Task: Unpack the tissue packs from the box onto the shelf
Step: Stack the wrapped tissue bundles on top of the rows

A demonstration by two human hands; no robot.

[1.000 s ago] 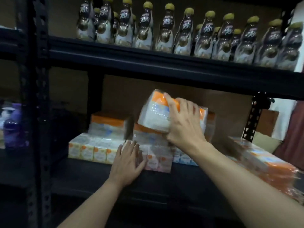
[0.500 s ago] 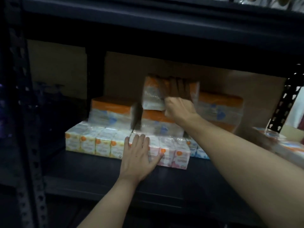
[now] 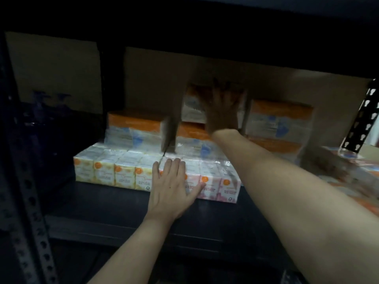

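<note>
Head view. The right hand (image 3: 224, 111), blurred and in shadow, lies over the front of a pack (image 3: 193, 106) that sits on top of the middle stack (image 3: 190, 140) at the back of the shelf (image 3: 123, 203). Whether its fingers clasp the pack or only press it home cannot be told. The left hand (image 3: 172, 185), released and flat with fingers straight, presses on the front row (image 3: 114, 173) of small packs, below and nearer than the right hand, probably to brace that row. Further packs stand on either side of the right hand: a left pack (image 3: 137, 130) and a right pack (image 3: 281, 119). The pack looks film-wrapped, so it is judged light, soft and compressible, with a slick skin that may slide on the wrap beneath. It is best taken across its broad faces with a spread hand and squeezed gently, since a hard pinch would dent it.
</note>
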